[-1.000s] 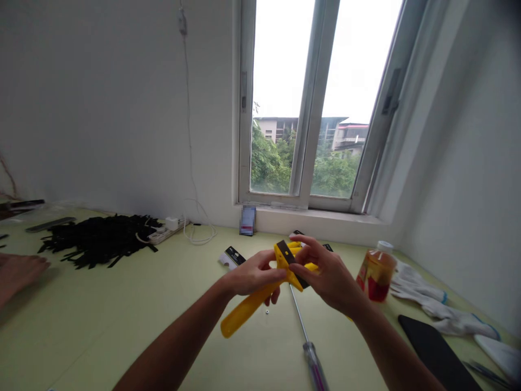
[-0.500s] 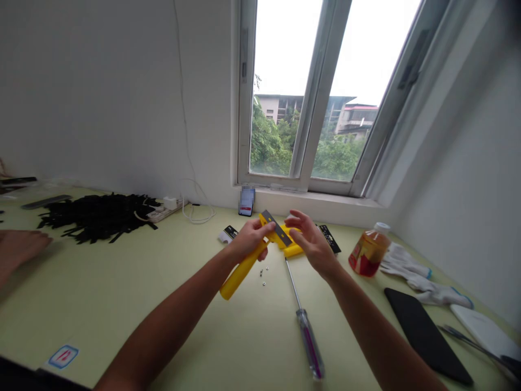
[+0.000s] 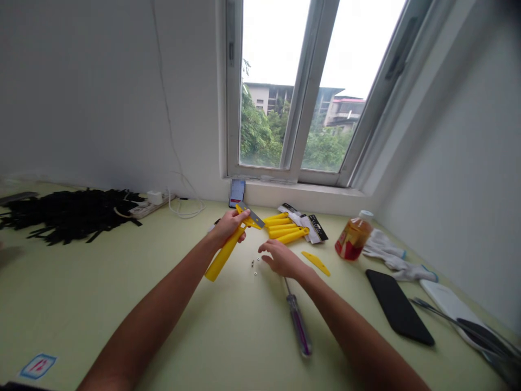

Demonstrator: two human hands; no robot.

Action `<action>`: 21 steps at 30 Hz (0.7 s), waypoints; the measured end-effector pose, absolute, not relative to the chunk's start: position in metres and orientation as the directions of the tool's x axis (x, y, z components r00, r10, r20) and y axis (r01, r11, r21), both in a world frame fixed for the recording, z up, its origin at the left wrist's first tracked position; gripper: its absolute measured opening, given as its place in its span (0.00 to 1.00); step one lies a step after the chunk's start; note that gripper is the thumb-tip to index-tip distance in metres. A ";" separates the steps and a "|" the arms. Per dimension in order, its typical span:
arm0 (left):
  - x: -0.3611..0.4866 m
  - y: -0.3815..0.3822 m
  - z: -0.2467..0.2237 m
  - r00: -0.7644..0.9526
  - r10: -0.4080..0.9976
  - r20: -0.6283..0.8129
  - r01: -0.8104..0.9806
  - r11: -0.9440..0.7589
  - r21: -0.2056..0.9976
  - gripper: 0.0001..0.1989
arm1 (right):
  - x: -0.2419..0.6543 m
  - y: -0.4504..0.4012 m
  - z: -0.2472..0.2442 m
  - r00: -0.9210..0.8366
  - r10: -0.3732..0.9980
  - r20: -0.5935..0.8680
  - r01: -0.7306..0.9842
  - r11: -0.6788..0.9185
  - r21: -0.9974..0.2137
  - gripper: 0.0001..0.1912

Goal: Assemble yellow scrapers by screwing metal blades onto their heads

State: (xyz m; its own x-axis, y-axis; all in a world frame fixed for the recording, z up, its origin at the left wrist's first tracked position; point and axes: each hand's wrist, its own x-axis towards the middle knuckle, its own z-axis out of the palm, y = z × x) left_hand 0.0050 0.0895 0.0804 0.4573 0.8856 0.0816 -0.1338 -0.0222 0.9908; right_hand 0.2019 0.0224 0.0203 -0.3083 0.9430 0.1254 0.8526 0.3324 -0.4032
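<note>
My left hand point(image 3: 228, 228) grips a yellow scraper point(image 3: 222, 259) near its head, with the thumb on the grey metal blade point(image 3: 251, 216). The handle slants down toward me. My right hand point(image 3: 281, 258) is low over the table, fingers bent but apart, with nothing seen in it. Just left of its fingertips lie several tiny metal parts point(image 3: 253, 264), perhaps screws and nuts. A screwdriver point(image 3: 299, 328) with a clear and purple handle lies below my right hand, its tip hidden by the hand. A loose yellow strip point(image 3: 316, 263) rests right of that hand.
Several yellow scraper handles point(image 3: 285, 232) lie behind my right hand, beside black-and-white packets point(image 3: 317, 228). Farther right are a bottle point(image 3: 353, 236), white gloves point(image 3: 385, 252) and a black slab point(image 3: 399, 307). A phone point(image 3: 237, 193) leans by the window; black strips point(image 3: 73, 212) are heaped left.
My right hand has come down from beside the blade toward the tiny metal parts. My left hand still holds the scraper. The view has turned right, and the other person's hand at left is nearly out of view.
</note>
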 end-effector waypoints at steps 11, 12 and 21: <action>0.005 0.097 0.070 0.497 0.868 0.003 -0.069 0.036 0.997 0.15 | 0.339 0.030 0.031 0.100 0.938 -0.332 0.943 -0.196 -0.270 0.18; 0.006 0.097 0.069 0.502 0.865 -0.004 -0.061 0.040 0.997 0.15 | 0.339 0.031 0.029 0.081 0.938 -0.336 0.934 -0.189 -0.302 0.21; 0.011 0.097 0.056 0.592 0.796 -0.127 -0.002 0.159 0.987 0.22 | 0.319 0.007 0.090 -0.154 0.987 0.054 0.703 0.148 -0.695 0.15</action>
